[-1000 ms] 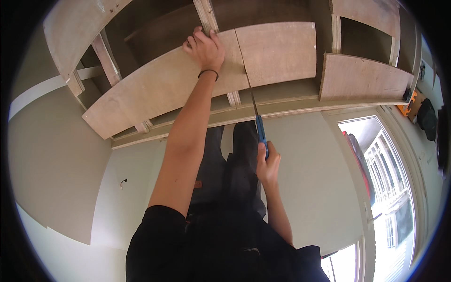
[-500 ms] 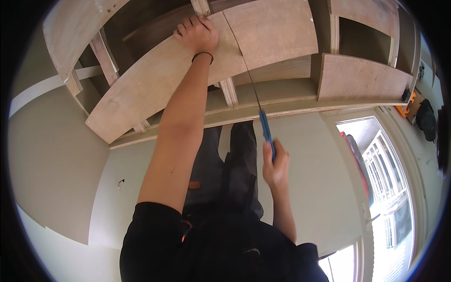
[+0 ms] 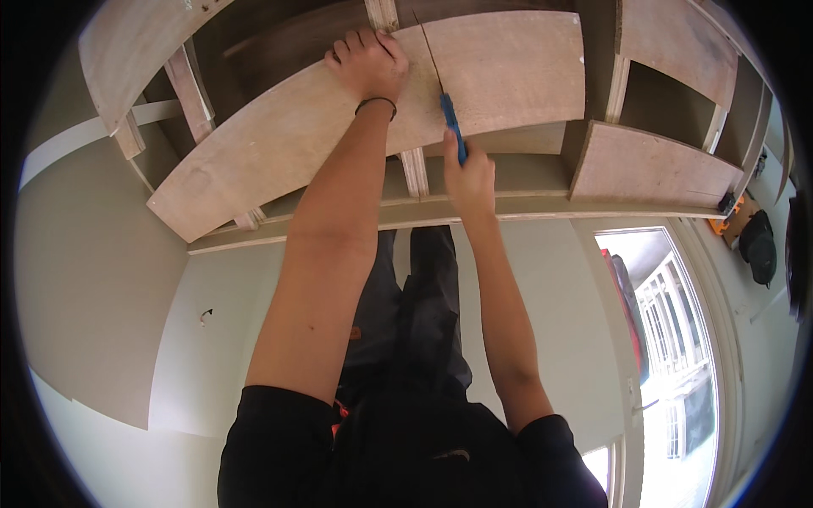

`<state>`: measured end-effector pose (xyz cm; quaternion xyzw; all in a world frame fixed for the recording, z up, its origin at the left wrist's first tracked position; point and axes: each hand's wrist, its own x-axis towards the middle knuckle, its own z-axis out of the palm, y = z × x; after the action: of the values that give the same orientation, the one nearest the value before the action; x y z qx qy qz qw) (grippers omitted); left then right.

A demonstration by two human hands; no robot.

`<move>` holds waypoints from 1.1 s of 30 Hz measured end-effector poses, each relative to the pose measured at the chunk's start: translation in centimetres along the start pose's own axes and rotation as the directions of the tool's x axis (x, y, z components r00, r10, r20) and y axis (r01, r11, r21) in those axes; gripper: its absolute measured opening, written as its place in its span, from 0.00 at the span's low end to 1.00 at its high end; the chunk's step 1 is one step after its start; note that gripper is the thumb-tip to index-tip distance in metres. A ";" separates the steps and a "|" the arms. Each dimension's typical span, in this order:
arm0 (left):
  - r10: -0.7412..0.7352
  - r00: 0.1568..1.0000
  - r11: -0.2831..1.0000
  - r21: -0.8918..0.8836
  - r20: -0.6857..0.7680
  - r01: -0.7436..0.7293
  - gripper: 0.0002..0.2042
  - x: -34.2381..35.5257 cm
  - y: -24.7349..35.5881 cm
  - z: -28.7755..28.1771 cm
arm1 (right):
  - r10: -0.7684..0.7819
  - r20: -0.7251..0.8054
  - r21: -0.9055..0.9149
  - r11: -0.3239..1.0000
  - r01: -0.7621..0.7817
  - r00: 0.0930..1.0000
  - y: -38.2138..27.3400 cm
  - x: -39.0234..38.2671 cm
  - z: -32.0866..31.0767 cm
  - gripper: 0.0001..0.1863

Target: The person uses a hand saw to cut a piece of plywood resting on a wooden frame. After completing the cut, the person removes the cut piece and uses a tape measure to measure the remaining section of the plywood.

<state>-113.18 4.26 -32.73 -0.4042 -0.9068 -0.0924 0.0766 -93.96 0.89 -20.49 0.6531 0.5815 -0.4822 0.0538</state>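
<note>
A long curved plywood panel (image 3: 232, 178) lies across a wooden frame at the top of my view, with a dark cut line running through it right of my left hand. My left hand (image 3: 370, 64) rests on the panel near its upper edge, fingers curled over it and gripping it. My right hand (image 3: 468, 178) holds the blue handle of a thin-bladed saw (image 3: 451, 118). The blade sits in the cut, with its tip reaching past the panel's upper edge; the handle is close over the panel's lower edge.
More curved plywood pieces (image 3: 650, 157) (image 3: 135, 46) and wooden battens (image 3: 413, 173) form the frame around the panel. A bright glazed doorway (image 3: 677, 356) stands at the right. Dark items and an orange object (image 3: 722, 218) lie at the far right. A short wire pokes from the left wall (image 3: 205, 317).
My right hand and the saw have moved up toward the panel, so the handle is now close against it. My left hand is slightly higher in the picture, still gripping the panel.
</note>
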 end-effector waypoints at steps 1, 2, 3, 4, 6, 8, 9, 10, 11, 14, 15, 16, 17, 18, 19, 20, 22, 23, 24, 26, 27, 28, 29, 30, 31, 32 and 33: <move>-0.006 1.000 1.000 -0.020 0.011 0.006 0.14 -0.1 0.1 -0.1 | 0.131 0.060 -0.033 0.991 -0.129 0.990 0.9 -2.2 -1.1 0.28; -0.015 1.000 0.999 -0.034 0.016 0.016 0.13 0.1 0.1 -0.1 | 0.109 0.086 -0.008 0.994 -0.109 0.990 1.5 -5.4 -3.0 0.27; -0.027 1.000 0.998 -0.048 0.005 0.027 0.13 0.2 0.1 0.0 | 0.049 -0.010 0.079 0.996 -0.048 0.999 1.7 -9.3 -4.5 0.25; -0.033 0.999 0.998 -0.053 0.000 0.033 0.13 0.2 0.1 0.0 | 0.198 0.146 -0.020 0.980 -0.197 0.969 1.7 -13.0 -7.4 0.22; -0.039 0.999 0.998 -0.053 0.033 0.040 0.13 0.2 0.0 0.0 | 0.240 0.163 -0.071 0.970 -0.231 0.957 0.3 -18.7 -11.2 0.18; -0.032 0.999 0.999 -0.032 0.040 0.034 0.13 0.2 0.0 0.0 | 0.338 0.199 -0.131 0.939 -0.317 0.920 -1.7 -19.1 -12.3 0.18; -0.038 0.998 0.999 -0.026 0.051 0.039 0.13 0.1 0.0 0.0 | 0.442 0.215 -0.196 0.893 -0.405 0.871 -2.9 -17.8 -12.1 0.18; -0.030 0.999 0.999 -0.023 0.039 0.031 0.13 0.0 0.1 -0.1 | 0.484 0.208 -0.233 0.869 -0.437 0.850 -3.5 -15.0 -10.6 0.19; -0.029 0.999 0.999 -0.020 0.021 0.030 0.13 0.0 0.1 -0.1 | 0.375 0.183 -0.234 0.914 -0.331 0.909 -3.6 -11.6 -8.4 0.21; -0.018 1.000 1.000 -0.022 0.013 0.018 0.13 0.0 0.4 -0.1 | 0.040 0.046 -0.014 0.999 -0.039 0.998 -2.4 -0.5 -1.8 0.30; -0.034 0.999 0.999 -0.011 0.008 0.034 0.13 0.2 0.2 -0.1 | 0.108 0.056 -0.061 0.993 -0.104 0.993 -1.8 1.1 -0.7 0.30; -0.039 0.999 0.999 -0.013 0.009 0.039 0.13 0.3 0.2 -0.2 | 0.096 0.054 -0.044 0.995 -0.094 0.994 -1.4 2.4 0.3 0.31; -0.023 1.000 0.999 -0.022 0.018 0.024 0.13 0.5 0.1 -0.1 | 0.138 0.041 -0.048 0.990 -0.136 0.990 -1.0 2.9 0.8 0.32; -0.023 0.999 0.999 -0.029 0.045 0.025 0.13 0.4 0.1 -0.2 | 0.134 0.037 -0.026 0.991 -0.133 0.990 -0.9 2.8 0.9 0.32; -0.038 0.995 0.999 -0.025 0.091 0.040 0.13 0.2 -0.1 -0.3 | 0.113 0.041 0.004 0.994 -0.113 0.993 -0.9 2.1 0.7 0.32; -0.020 0.998 0.999 -0.035 0.051 0.022 0.13 0.0 -0.1 -0.4 | 0.123 0.033 -0.017 0.992 -0.123 0.992 -1.1 1.3 0.4 0.32; -0.006 1.000 0.998 -0.070 0.011 0.007 0.17 -0.5 0.0 -0.6 | 0.039 -0.026 -0.003 0.999 -0.039 0.999 -1.5 0.1 0.0 0.33; 0.011 1.000 0.998 -0.061 0.005 -0.011 0.19 -1.0 0.1 -0.7 | 0.138 -0.009 -0.015 0.990 -0.138 0.990 -1.4 -0.2 0.1 0.33; 0.017 1.000 0.998 -0.054 0.013 -0.016 0.22 -1.7 0.4 -1.0 | 0.163 -0.009 0.005 0.987 -0.163 0.987 -1.2 -0.4 0.2 0.33; 0.015 0.999 0.998 -0.065 0.035 -0.013 0.25 -2.6 0.6 -1.4 | 0.189 0.014 0.020 0.982 -0.189 0.982 0.1 -1.0 0.5 0.34; 0.011 0.998 0.996 -0.087 0.055 -0.006 0.26 -2.9 0.6 -1.5 | 0.191 0.031 0.017 0.981 -0.191 0.981 0.9 -2.0 0.2 0.34; 0.003 0.997 0.994 -0.106 0.072 0.005 0.27 -3.1 0.6 -1.6 | 0.119 0.027 0.045 0.992 -0.120 0.993 1.8 -3.0 -0.1 0.34; 0.008 0.999 0.995 -0.102 0.042 -0.003 0.26 -3.2 0.6 -1.7 | 0.192 0.035 0.008 0.981 -0.192 0.981 2.6 -5.0 -0.9 0.33; 0.016 1.000 0.995 -0.099 0.002 -0.016 0.26 -3.2 0.6 -1.8 | 0.104 -0.011 0.043 0.994 -0.104 0.994 3.2 -7.9 -2.1 0.32; 0.025 0.999 0.995 -0.099 -0.035 -0.029 0.25 -3.1 0.6 -1.7 | 0.163 0.066 0.054 0.985 -0.166 0.985 3.5 -11.5 -4.0 0.31; 0.028 0.999 0.994 -0.101 -0.028 -0.030 0.25 -3.1 0.6 -1.7 | 0.285 0.142 -0.016 0.958 -0.285 0.948 3.5 -15.3 -6.0 0.28; 0.027 1.000 0.994 -0.103 -0.014 -0.028 0.25 -3.0 0.6 -1.6 | 0.329 0.130 -0.072 0.944 -0.322 0.935 3.1 -18.9 -7.8 0.25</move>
<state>-110.64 2.11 -31.71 -0.4194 -0.8947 -0.1405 0.0629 -84.32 -8.53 -4.80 0.7031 0.4719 -0.4969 0.1896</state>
